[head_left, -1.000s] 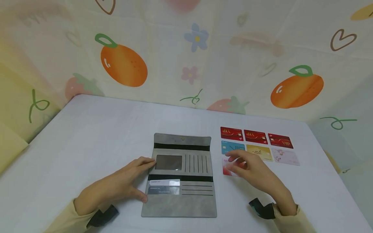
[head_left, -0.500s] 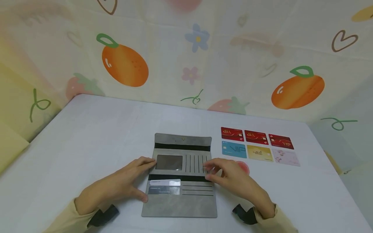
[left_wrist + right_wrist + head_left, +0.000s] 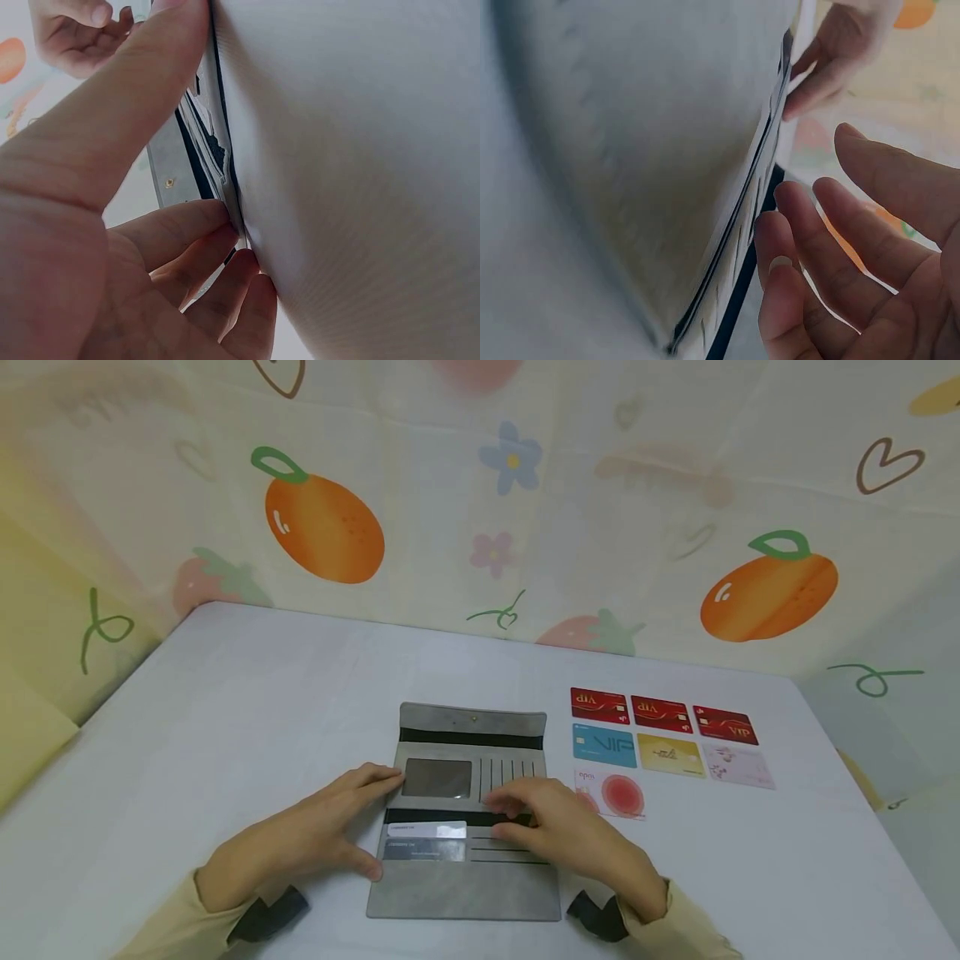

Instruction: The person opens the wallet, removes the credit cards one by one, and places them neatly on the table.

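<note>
While the head view takes in the whole white table (image 3: pixel 225 735), the two wrist views show only skin and wallet edge up close. A grey wallet (image 3: pixel 465 889) lies unfolded flat near the front edge, its long axis running away from the person, the snap flap pointing at the fruit-print backdrop (image 3: pixel 322 527) and the plain bottom panel nearest the sleeves. Left hand (image 3: pixel 300 843) rests flat against the wallet's left edge, fingers straight, thumb along the lower side; the left wrist view adds that those fingertips press right at the seam. Right hand (image 3: pixel 570 835) lies over the wallet's right half, fingers relaxed and spread (the right wrist view shows them open, holding nothing). Two cards sit tucked in the lower left slots (image 3: pixel 425 841). Just right of the wallet, seven cards lie in rows: three red ones (image 3: pixel 660 712) farthest, a blue (image 3: pixel 603 745), a gold (image 3: pixel 670 754) and a pale one (image 3: pixel 738 766), then a pink-circle card (image 3: pixel 611 793) nearest.
</note>
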Available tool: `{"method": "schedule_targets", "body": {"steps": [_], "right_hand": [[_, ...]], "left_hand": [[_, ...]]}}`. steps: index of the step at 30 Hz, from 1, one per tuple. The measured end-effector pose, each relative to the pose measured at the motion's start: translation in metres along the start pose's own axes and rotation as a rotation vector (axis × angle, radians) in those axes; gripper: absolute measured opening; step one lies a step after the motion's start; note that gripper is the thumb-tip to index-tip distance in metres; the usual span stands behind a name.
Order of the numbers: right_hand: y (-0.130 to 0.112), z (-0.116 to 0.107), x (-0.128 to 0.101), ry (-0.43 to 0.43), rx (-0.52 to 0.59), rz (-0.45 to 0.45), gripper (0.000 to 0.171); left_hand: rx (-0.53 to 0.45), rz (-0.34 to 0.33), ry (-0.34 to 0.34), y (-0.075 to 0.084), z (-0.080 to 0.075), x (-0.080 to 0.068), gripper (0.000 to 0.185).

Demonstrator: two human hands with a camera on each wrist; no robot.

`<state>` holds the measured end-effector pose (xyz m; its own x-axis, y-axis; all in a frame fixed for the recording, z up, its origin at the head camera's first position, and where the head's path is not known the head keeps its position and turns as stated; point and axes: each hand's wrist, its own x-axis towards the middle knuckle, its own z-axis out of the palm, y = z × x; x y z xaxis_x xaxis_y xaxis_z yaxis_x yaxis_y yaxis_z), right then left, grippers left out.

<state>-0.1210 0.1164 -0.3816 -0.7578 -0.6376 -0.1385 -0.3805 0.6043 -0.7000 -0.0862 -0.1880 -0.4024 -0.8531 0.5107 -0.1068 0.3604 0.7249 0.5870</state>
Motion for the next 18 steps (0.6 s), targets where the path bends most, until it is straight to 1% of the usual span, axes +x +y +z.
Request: {"method": "schedule_targets", "body": {"steps": [6,12,18], "right_hand": [[-0.006,0.007,0.008,-0.02,0.007,-0.033,0.031],[-0.009,0.013,0.017,-0.048,-0.025,-0.049,0.033],[-0.01,0.015,0.022,-0.064,-0.065,-0.063,0.032]], "left_hand": [[0.005,-0.004,-0.003,-0.001,0.0,0.001,0.105],[0.0,-0.004,-0.004,0.0,0.0,0.001,0.105],[-0.008,-0.009,-0.012,0.0,-0.001,0.0,0.104]]}}
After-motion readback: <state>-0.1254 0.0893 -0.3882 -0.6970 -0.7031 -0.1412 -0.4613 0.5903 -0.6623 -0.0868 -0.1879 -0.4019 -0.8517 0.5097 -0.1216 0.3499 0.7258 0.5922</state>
